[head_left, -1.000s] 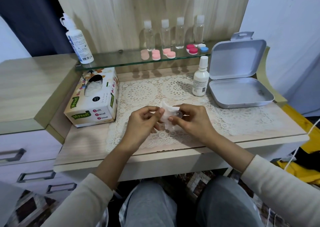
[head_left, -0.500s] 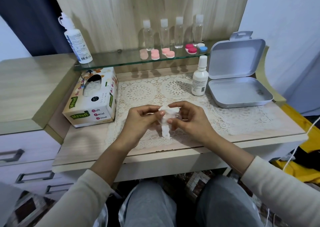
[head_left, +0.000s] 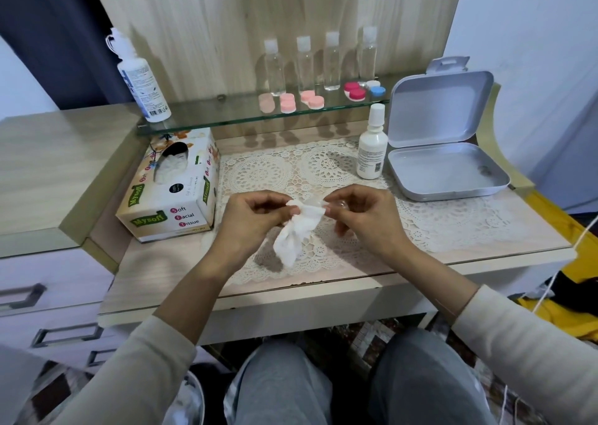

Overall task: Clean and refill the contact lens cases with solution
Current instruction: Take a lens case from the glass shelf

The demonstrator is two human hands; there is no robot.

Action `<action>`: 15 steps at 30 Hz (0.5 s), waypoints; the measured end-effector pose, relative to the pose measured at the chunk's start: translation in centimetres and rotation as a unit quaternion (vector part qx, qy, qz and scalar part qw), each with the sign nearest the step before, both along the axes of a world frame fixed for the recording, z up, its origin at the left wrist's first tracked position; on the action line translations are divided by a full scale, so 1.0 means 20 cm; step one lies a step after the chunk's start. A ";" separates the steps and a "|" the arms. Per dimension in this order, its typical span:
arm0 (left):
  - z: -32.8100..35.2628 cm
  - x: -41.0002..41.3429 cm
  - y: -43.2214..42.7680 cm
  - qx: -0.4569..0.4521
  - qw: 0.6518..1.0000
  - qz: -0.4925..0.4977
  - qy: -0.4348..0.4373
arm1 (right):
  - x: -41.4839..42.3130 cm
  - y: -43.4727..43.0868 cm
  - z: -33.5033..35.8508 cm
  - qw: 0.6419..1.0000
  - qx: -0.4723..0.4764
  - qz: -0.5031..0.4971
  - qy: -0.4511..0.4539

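A person sits at a bench with both hands raised just above a lace mat (head_left: pixel 323 172). The left hand (head_left: pixel 255 220) has its fingers curled, with thumb and forefinger pinching the top of a white tissue (head_left: pixel 301 230). The right hand (head_left: pixel 365 220) is also curled, its fingertips pinching a small clear case (head_left: pixel 340 203) right beside the tissue's upper edge.

A second ago the tissue was bunched tight between the two hands, pressed against the case. Now the hands sit slightly further apart and the tissue has loosened. Its tail hangs down between the wrists, nearly to the mat. This suggests the wipe of this piece is ending, or that the tissue is being turned to a fresh patch. Refilling has not begun.

To the left of the left hand stands a tissue box (head_left: pixel 168 185). Beyond the right hand stands a small white bottle (head_left: pixel 372 146), capped and out of the hands, probably the solution. To its right lies an open tin (head_left: pixel 443 152). Further back, a glass shelf (head_left: pixel 226 117) holds pink, red and blue cases (head_left: pixel 288 102), four clear bottles (head_left: pixel 275 68) and, far left, a large white bottle (head_left: pixel 142 78).
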State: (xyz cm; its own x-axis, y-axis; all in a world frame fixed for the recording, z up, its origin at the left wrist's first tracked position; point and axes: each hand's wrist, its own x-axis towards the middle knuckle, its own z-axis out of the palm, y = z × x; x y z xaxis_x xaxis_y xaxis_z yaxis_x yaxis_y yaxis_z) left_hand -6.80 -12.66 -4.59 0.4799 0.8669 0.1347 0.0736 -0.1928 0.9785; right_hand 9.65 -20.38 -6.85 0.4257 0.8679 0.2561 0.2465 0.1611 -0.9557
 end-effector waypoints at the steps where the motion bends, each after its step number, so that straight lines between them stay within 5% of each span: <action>1: -0.01 0.01 -0.01 0.000 1.000 -0.003 0.006 | -0.01 0.01 -0.01 1.000 0.001 0.002 0.009; 10: -0.05 0.03 -0.02 0.006 0.999 0.007 0.047 | -0.02 0.00 -0.05 0.998 -0.024 0.058 -0.007; 15: -0.07 0.02 -0.01 0.099 0.994 0.019 0.049 | -0.01 0.00 -0.06 0.997 -0.015 0.069 0.014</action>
State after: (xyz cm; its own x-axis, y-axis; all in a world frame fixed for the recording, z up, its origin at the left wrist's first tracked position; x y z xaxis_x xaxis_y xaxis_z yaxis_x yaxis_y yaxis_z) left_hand -6.39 -12.80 -6.00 0.4665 0.8459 0.2585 0.1782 -0.3762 0.9093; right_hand 9.45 -20.35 -8.02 0.3090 0.9254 0.2195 0.1968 0.1636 -0.9667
